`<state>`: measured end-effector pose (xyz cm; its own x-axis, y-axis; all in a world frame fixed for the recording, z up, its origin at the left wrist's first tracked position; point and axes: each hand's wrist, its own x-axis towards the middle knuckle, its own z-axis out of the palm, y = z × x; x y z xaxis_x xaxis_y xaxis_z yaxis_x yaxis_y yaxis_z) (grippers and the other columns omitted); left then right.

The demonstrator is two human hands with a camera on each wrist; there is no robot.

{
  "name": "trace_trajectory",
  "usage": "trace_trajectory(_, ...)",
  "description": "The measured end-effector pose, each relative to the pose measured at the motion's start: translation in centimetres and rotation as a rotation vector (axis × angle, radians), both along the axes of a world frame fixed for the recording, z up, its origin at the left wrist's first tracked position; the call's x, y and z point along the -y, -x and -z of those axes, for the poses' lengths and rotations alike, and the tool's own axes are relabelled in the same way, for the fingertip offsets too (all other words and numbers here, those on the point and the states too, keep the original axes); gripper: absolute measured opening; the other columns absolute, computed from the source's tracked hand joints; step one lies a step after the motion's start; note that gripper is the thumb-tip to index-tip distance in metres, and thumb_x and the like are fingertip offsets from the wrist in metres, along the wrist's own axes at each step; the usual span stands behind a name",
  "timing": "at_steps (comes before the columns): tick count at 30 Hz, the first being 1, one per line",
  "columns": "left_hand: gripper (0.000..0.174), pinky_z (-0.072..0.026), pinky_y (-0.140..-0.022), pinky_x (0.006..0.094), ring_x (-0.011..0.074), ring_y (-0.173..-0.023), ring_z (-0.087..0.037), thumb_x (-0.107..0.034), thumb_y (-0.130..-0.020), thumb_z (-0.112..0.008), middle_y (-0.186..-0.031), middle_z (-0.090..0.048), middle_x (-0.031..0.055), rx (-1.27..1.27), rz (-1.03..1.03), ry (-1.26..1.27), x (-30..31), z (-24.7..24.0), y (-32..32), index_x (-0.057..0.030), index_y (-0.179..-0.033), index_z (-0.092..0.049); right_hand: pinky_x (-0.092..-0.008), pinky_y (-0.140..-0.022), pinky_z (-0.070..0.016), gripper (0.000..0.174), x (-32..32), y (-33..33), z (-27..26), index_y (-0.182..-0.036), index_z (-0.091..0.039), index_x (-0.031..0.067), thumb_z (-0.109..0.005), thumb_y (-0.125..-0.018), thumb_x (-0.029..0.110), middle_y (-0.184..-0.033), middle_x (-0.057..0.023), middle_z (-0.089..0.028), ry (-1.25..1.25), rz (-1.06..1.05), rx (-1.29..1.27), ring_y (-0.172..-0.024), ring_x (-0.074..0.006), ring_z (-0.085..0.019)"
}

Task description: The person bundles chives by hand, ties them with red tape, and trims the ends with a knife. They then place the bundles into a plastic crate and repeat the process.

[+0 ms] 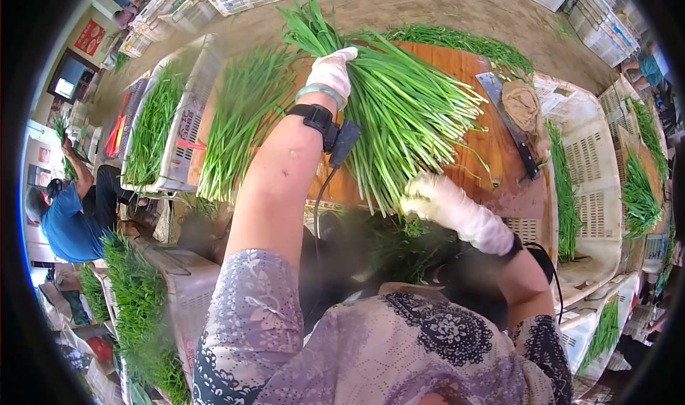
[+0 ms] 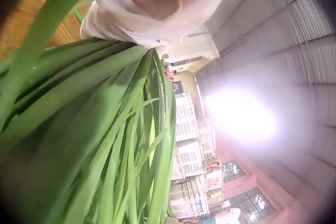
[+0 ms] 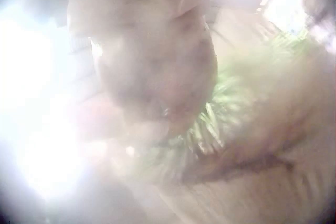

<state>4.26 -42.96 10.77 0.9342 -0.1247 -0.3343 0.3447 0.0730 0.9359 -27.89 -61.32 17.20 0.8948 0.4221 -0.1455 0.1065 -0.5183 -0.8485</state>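
A large bunch of garlic chives (image 1: pixel 410 98) fans out over the wooden board, pale cut ends toward the lower right. My left hand (image 1: pixel 332 75), in a white glove, grips it near the leafy top. Close up in the left wrist view, green leaves (image 2: pixel 110 124) spread out from under the gloved left hand (image 2: pixel 131 19). My right hand (image 1: pixel 437 200), also gloved, is at the lower edge of the fanned stalk ends. Haze in the right wrist view hides its fingertips, so I cannot tell whether it pinches any stalks.
More chives (image 1: pixel 239 120) lie left on the wooden board (image 1: pixel 449 63). At the right are a long knife (image 1: pixel 492 91) with a black handle and a brown cloth (image 1: pixel 522 104). White crates (image 1: pixel 596 170) flank the board. Another person (image 1: pixel 68 219) sits at the far left.
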Motion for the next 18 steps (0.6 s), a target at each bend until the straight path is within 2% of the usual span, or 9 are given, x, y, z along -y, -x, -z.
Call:
trace_trajectory(1,0.060,-0.0419,-0.090,0.0379,0.0249,-0.101,-0.057,-0.034,-0.077,-0.076,-0.121,-0.061,0.0146,-0.010,-0.010,-0.015,0.1,-0.3,0.2,-0.0028,-0.124,-0.056,-0.0338,-0.071,-0.0482,0.013,0.7,0.2,-1.2,-0.080,-0.064,0.0072,-0.061,-0.085,0.018,-0.091,-0.0074,-0.060,0.135,-0.303,-0.061,-0.084,-0.0239,-0.059)
trace_trajectory(3,0.060,-0.0423,-0.089,0.0376,0.0247,-0.100,-0.057,-0.034,-0.077,-0.076,-0.121,-0.061,0.0144,-0.047,-0.029,-0.023,0.1,-1.3,1.3,-0.0030,-0.124,-0.056,-0.0333,-0.073,-0.0505,0.009,1.6,2.1,-2.3,-0.085,-0.064,0.0110,-0.055,-0.088,0.014,-0.095,-0.0075,-0.060,0.446,-0.894,0.351,-0.086,-0.0236,-0.060)
trace_trajectory(6,0.057,-0.0432,-0.087,0.0366,0.0239,-0.097,-0.057,-0.032,-0.076,-0.076,-0.118,-0.062,0.0137,-0.055,-0.030,-0.027,0.6,-3.3,2.8,-0.0031,-0.121,-0.057,-0.0344,-0.082,-0.0475,0.009,5.9,-0.2,-10.6,-0.087,-0.062,0.0083,-0.061,-0.083,0.017,-0.081,-0.0081,-0.059,0.037,-0.586,0.038,-0.084,-0.0263,-0.058)
trace_trajectory(8,0.053,-0.0436,-0.086,0.0357,0.0230,-0.096,-0.057,-0.030,-0.076,-0.077,-0.116,-0.063,0.0137,0.023,-0.004,-0.077,0.8,-3.2,2.9,-0.0025,-0.117,-0.059,-0.0348,-0.082,-0.0491,0.018,12.5,-4.4,-7.7,-0.103,-0.061,0.0061,-0.054,-0.088,0.014,-0.093,-0.0111,-0.063,0.766,-0.350,1.008,-0.089,-0.0252,-0.060)
trace_trajectory(10,0.049,-0.0432,-0.086,0.0353,0.0224,-0.095,-0.057,-0.026,-0.077,-0.076,-0.115,-0.063,0.0144,0.271,0.055,-0.097,0.5,-0.3,1.5,-0.0016,-0.116,-0.058,-0.0355,-0.085,-0.0508,0.026,16.1,-7.2,-2.9,-0.114,-0.059,0.0042,-0.050,-0.090,0.010,-0.104,-0.0155,-0.066,1.324,0.468,1.192,-0.096,-0.0240,-0.063)
trace_trajectory(13,0.045,-0.0425,-0.086,0.0348,0.0218,-0.092,-0.056,-0.025,-0.079,-0.074,-0.113,-0.063,0.0138,0.174,-0.082,-0.039,1.1,-0.4,1.5,-0.0022,-0.115,-0.057,-0.0355,-0.098,-0.0441,0.031,2.5,-0.6,-7.0,-0.120,-0.056,0.0056,-0.054,-0.090,0.014,-0.118,-0.0131,-0.057,0.430,0.007,0.726,-0.113,-0.0279,-0.053)
trace_trajectory(14,0.045,-0.0421,-0.086,0.0347,0.0219,-0.091,-0.055,-0.027,-0.080,-0.073,-0.111,-0.063,0.0126,-0.159,-0.259,0.050,3.2,-4.7,3.1,-0.0035,-0.115,-0.056,-0.0368,-0.089,-0.0475,0.023,-0.5,-0.5,-5.8,-0.110,-0.059,0.0066,-0.055,-0.087,0.012,-0.110,-0.0114,-0.058,0.599,-0.048,0.631,-0.105,-0.0272,-0.056)
trace_trajectory(15,0.045,-0.0419,-0.086,0.0350,0.0221,-0.091,-0.054,-0.028,-0.081,-0.073,-0.111,-0.063,0.0119,-0.124,-0.194,-0.019,3.0,-6.0,4.1,-0.0046,-0.115,-0.056,-0.0380,-0.081,-0.0508,0.016,-3.6,-0.4,-4.6,-0.099,-0.061,0.0076,-0.055,-0.084,0.010,-0.101,-0.0097,-0.060,0.768,-0.120,0.541,-0.096,-0.0266,-0.059)
trace_trajectory(18,0.045,-0.0407,-0.087,0.0351,0.0220,-0.093,-0.053,-0.034,-0.082,-0.071,-0.113,-0.061,0.0098,-0.081,-0.109,-0.137,2.7,-6.0,4.0,-0.0076,-0.115,-0.054,-0.0362,-0.070,-0.0516,0.011,-3.2,0.3,2.1,-0.092,-0.062,0.0084,-0.054,-0.083,0.011,-0.090,-0.0078,-0.060,0.483,0.030,0.586,-0.083,-0.0250,-0.062)
